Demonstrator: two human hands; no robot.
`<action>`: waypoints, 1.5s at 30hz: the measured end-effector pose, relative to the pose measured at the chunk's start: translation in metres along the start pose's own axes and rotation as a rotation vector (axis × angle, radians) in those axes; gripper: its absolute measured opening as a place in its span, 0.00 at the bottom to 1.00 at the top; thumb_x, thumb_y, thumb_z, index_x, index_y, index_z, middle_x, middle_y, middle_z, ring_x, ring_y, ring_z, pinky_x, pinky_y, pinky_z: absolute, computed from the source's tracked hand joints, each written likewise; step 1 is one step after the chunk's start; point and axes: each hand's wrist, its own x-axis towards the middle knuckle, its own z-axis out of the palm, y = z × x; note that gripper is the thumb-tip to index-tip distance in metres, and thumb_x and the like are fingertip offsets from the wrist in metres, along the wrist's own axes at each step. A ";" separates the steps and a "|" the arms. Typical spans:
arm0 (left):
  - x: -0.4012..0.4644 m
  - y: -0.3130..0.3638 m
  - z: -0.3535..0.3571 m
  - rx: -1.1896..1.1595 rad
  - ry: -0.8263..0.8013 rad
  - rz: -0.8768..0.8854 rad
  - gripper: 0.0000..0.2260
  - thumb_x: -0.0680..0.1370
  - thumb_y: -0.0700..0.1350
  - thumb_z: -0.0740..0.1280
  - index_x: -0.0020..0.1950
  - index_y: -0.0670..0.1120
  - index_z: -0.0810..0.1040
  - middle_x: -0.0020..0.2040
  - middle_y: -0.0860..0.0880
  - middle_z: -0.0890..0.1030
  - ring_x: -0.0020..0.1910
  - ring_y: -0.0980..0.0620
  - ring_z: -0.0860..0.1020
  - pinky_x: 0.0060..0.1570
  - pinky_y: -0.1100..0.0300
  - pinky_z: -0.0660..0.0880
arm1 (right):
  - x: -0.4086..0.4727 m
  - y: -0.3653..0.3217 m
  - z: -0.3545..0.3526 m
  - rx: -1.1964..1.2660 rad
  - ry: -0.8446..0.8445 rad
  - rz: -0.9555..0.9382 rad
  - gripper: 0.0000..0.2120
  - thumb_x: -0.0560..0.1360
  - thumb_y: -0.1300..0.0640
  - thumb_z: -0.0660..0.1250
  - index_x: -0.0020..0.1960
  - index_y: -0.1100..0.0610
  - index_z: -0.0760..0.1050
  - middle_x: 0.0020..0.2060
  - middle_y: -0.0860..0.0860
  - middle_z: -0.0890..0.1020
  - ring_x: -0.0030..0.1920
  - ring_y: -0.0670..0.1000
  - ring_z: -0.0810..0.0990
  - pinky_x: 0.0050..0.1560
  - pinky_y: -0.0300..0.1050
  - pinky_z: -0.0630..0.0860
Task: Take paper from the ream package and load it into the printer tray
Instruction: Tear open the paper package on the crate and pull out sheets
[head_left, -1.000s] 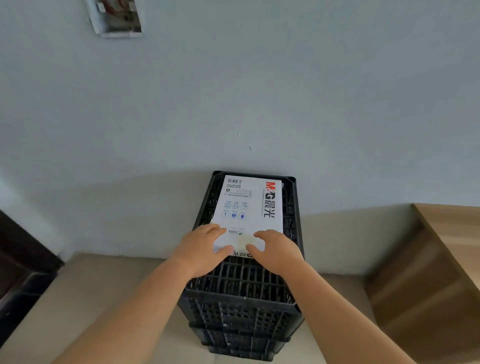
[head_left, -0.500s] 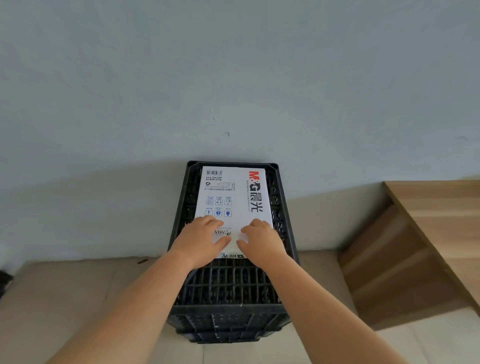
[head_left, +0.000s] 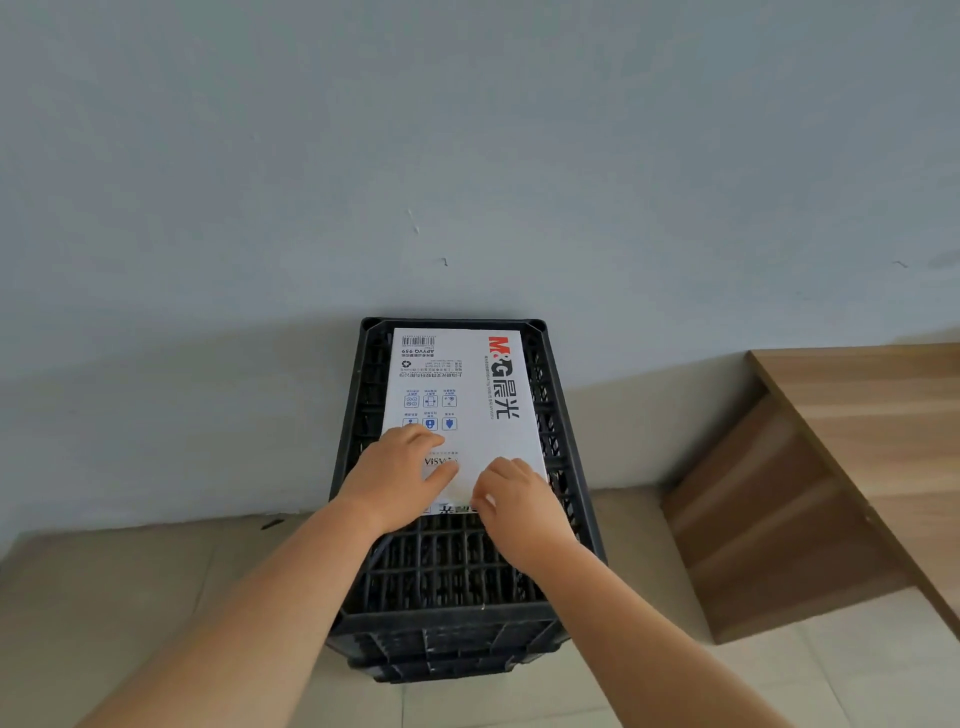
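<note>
A white ream package lies flat on top of a black plastic crate. The crate stands on the tiled floor, right up against a pale wall. The package is longer than it is wide. Its long side runs from the person toward the wall. The far short end almost reaches the crate's back rim. The near short end stops about halfway along the crate top, so the black grid shows in front of it. The red and black letters on the package lie sideways, along the long side. A barcode sits at the far left corner.

Both bare hands rest on the near end of the package. The left hand lies palm down on the near left part. Its fingers are a little spread and point toward the wall, and the thumb reaches to the right across the wrapper. The right hand is at the near right corner. Its fingers are curled and close together, and the fingertips touch the wrapper near the edge. It is too hard to see whether this grip is pinching the wrapper or only pressing on it.

A wooden worktop stands to the right, apart from the crate.
</note>
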 end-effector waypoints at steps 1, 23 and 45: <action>0.000 0.001 0.001 -0.003 -0.002 0.002 0.23 0.79 0.59 0.58 0.70 0.49 0.69 0.68 0.54 0.71 0.68 0.55 0.66 0.69 0.56 0.64 | -0.008 0.000 0.003 -0.022 0.017 -0.029 0.04 0.76 0.60 0.65 0.45 0.57 0.78 0.45 0.51 0.78 0.45 0.54 0.75 0.47 0.52 0.75; -0.013 0.003 0.038 0.330 -0.021 0.043 0.34 0.75 0.57 0.66 0.76 0.51 0.54 0.79 0.48 0.50 0.77 0.47 0.46 0.75 0.48 0.47 | -0.061 0.022 -0.003 0.025 0.312 0.080 0.12 0.76 0.50 0.65 0.57 0.53 0.77 0.54 0.47 0.80 0.56 0.50 0.76 0.57 0.49 0.74; -0.017 0.011 0.048 0.318 -0.073 0.099 0.37 0.73 0.60 0.67 0.76 0.51 0.54 0.79 0.48 0.50 0.77 0.46 0.47 0.75 0.47 0.45 | -0.052 0.056 -0.009 -0.253 0.014 0.299 0.31 0.74 0.46 0.66 0.74 0.49 0.61 0.76 0.55 0.59 0.75 0.58 0.55 0.72 0.58 0.54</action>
